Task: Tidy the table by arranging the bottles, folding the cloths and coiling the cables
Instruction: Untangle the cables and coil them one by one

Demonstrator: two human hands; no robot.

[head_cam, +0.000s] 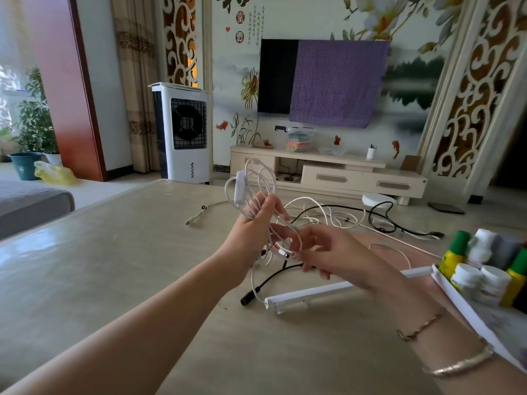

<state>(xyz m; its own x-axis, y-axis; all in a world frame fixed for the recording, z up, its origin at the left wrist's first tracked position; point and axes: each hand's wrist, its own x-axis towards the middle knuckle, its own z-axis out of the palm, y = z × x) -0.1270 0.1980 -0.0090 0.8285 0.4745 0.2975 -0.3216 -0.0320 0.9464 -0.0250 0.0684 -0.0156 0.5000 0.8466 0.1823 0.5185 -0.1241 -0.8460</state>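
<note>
The left hand [253,226] holds looped coils of the white cable [256,178] raised above the desk [114,252] — fingers curled round the bundle. The right hand [333,252] pinches the cable's lower end. Bottles [482,269] stand at the right edge.

Bottles [484,269] cut by rt edge.

The left hand [256,223] grips white cable [263,178] loops raised over the table [114,252]; the right hand [336,255] pinches the same cable lower down. Black cable [379,220] lies farther right. Bottles [484,266] stand at the right edge.
</note>
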